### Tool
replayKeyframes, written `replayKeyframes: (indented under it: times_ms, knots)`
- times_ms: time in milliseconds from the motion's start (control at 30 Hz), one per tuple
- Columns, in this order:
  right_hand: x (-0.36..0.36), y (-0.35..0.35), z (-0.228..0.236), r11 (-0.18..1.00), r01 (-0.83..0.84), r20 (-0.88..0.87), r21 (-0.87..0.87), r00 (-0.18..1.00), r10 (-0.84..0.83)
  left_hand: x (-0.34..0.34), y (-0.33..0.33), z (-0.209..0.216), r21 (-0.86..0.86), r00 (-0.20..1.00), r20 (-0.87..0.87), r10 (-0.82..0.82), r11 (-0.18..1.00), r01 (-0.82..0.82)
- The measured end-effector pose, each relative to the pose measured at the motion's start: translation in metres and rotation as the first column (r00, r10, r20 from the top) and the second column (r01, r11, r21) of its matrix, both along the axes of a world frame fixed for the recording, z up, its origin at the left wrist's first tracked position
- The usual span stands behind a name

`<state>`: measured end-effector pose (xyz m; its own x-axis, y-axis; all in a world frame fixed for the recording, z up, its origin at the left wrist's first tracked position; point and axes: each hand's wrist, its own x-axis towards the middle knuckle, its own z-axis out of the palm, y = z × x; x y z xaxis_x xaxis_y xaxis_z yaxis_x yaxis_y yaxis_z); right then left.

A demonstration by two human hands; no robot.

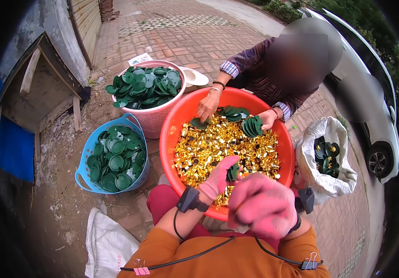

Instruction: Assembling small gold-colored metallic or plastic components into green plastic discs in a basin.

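My left hand (pixel 219 178), in a pink glove, is closed on a small stack of green plastic discs (pixel 233 173) over the near part of a red tub (pixel 171 121). Close beside it on the right is my right hand (pixel 264 204), also in a pink glove. Motion smears its fingers, so whether it grips anything is unclear. Shiny gold pieces (pixel 204 155) with some dark bits among them fill the tub. Across from me, a co-worker's hand (pixel 207 105) touches a green disc, and their other hand (pixel 269 119) holds a row of green discs (pixel 252 126).
At the left stand a pink basket (pixel 149 111) and a blue basket (pixel 81 172), both heaped with green discs. A white woven sack (pixel 343 178) at the right holds dark discs and gold pieces. Another white sack (pixel 107 243) lies near my left side. A white car (pixel 385 134) is parked beyond.
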<state>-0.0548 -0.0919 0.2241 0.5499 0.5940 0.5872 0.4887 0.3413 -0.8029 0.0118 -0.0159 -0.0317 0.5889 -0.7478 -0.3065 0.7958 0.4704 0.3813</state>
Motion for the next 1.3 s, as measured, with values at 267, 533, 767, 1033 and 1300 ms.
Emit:
replayKeyframes:
  times_ms: [267, 533, 767, 1033, 1300]
  knots:
    - [-0.007, -0.019, 0.008, 0.978, -0.193, 0.029, -0.077, 0.98, 0.196, -0.008, 0.009, 0.034, 0.05, 0.99, 0.102, 0.102, 0.993, -0.107]
    - [-0.011, -0.081, -0.114, 0.656, 0.652, -0.406, -0.38, 0.519, -0.752, -0.004, 0.015, 0.039, -0.175, 0.982, 0.119, 0.147, 0.977, -0.125]
    - [0.004, -0.069, -0.157, 0.439, 0.651, 0.156, -0.62, 0.65, -0.744, -0.012, 0.022, 0.062, 0.227, 0.939, 0.345, 0.014, 0.969, -0.098]
    - [-0.004, -0.075, -0.173, 0.742, 0.454, -0.482, -0.493, 0.567, -0.668, -0.014, 0.025, 0.059, 0.176, 0.944, 0.33, 0.019, 0.981, -0.082]
    - [0.005, -0.086, -0.177, 0.577, 0.585, 0.158, -0.57, 0.767, -0.622, -0.016, 0.03, 0.055, 0.189, 0.959, 0.282, -0.026, 0.981, -0.029]
